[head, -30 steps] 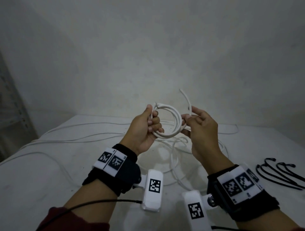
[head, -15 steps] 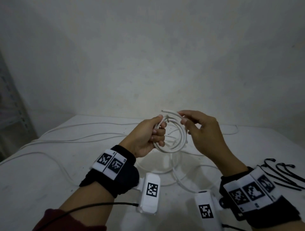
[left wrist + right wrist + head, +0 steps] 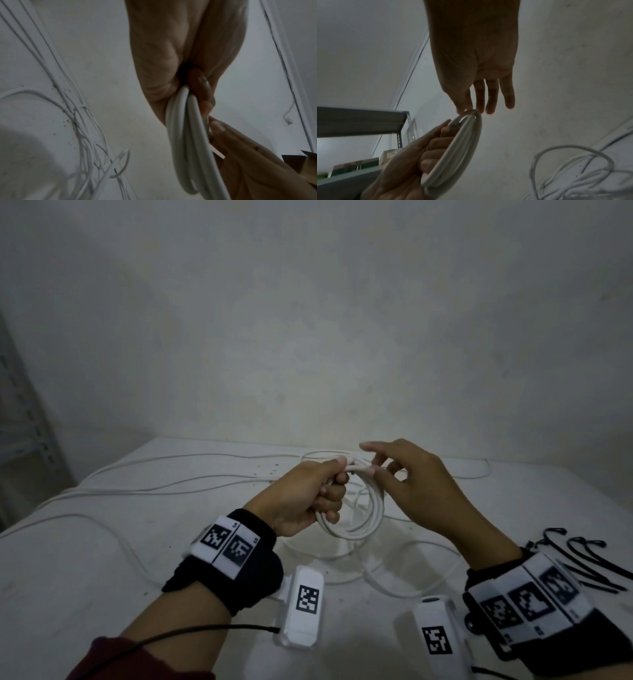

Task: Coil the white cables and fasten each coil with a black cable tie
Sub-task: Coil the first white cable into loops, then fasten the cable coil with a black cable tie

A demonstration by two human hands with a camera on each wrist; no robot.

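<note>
— How are the hands set?

— The left hand (image 3: 305,498) is raised above the white table (image 3: 68,577), fingers curled tight round one side of the coiled white cable (image 3: 359,522), thumb on top. The right hand (image 3: 411,487) faces it across the coil, thumb and forefinger nipping the top of the loops, the other fingers (image 3: 509,97) straight and spread.

— And the rest?

— Loose white cables (image 3: 171,484) trail over the table beyond the coil; black cable ties (image 3: 589,563) lie to the coil's right.
</note>
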